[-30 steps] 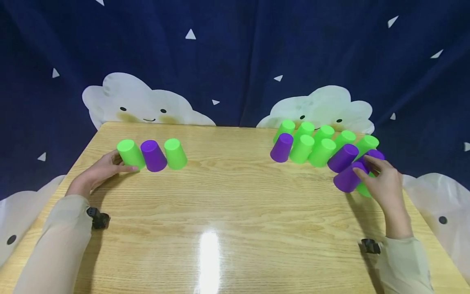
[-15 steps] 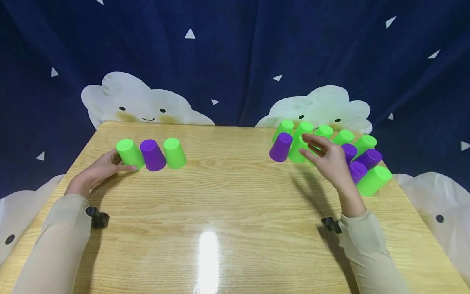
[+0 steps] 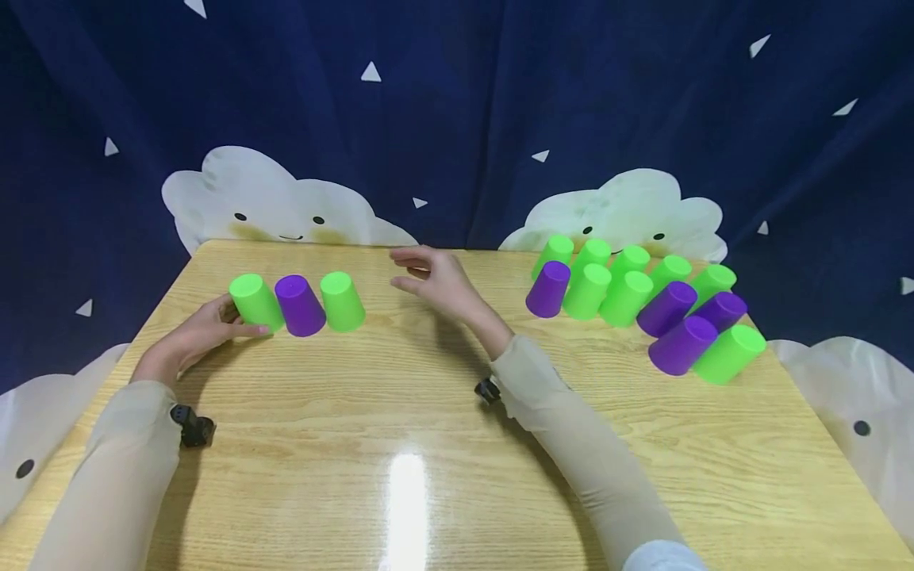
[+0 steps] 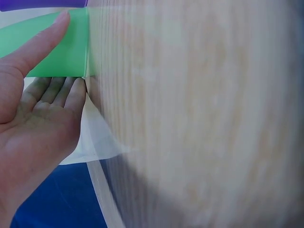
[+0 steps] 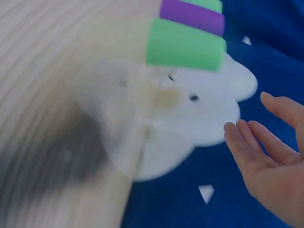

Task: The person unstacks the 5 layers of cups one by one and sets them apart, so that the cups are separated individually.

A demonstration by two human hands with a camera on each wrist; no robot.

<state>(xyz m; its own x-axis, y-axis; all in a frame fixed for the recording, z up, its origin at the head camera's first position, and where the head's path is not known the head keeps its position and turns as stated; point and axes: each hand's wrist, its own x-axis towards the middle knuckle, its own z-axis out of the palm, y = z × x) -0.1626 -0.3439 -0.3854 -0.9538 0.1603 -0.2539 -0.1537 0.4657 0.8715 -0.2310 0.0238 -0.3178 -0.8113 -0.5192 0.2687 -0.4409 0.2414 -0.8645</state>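
At the left of the table a green cup (image 3: 255, 304) stands upside down, and my left hand (image 3: 203, 333) holds it, thumb across its front and fingers around its far side. In the left wrist view the thumb (image 4: 45, 40) lies over the cup's wall. Right beside it stand an upside-down purple cup (image 3: 300, 306) and another green cup (image 3: 343, 302), in a row. My right hand (image 3: 443, 281) hovers to the right of that row, fingers spread from the thumb, holding nothing. The right wrist view shows this hand (image 5: 273, 156) apart from the row's nearest green cup (image 5: 185, 45).
Several upside-down green cups (image 3: 587, 292) and purple cups (image 3: 547, 289) stand grouped at the table's right, in rows. Behind the wooden table (image 3: 321, 444) hangs a dark blue curtain (image 3: 443, 95) with white clouds. Small black cameras sit at both wrists.
My right hand has moved left, from the right-hand group of cups across the table to near the row of three. The left hand has stayed at its green cup.
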